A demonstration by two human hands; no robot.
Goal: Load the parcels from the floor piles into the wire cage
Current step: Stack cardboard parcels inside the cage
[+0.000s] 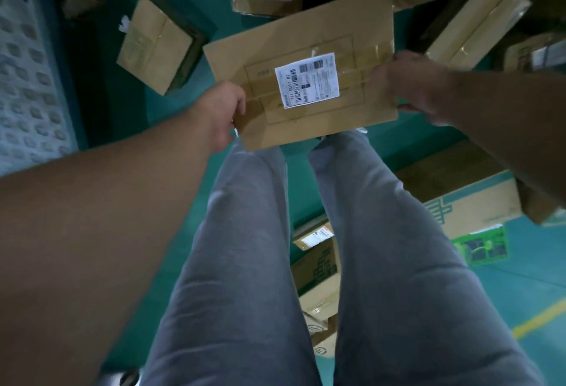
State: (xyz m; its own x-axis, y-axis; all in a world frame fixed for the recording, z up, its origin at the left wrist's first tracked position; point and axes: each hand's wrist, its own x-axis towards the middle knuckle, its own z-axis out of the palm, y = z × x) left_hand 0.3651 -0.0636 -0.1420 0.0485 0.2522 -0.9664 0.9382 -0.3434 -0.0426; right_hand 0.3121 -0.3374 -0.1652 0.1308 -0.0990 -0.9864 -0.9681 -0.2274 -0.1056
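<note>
Dim, bluish-green light, soft motion blur throughout, wide-angle bending toward the edges, and darkest shadow at 11 and 1 o'clock.

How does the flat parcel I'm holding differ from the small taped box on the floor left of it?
The flat brown cardboard parcel is gripped at its ends by left hand and right hand; the small taped brown box lies on the green floor. The parcel is thin, white label up; the box is thicker, top showing tape. Both are cardboard.

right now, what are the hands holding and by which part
A flat cardboard parcel, held by opposite edges: the left hand grips its left edge, the right hand its right edge.
</note>
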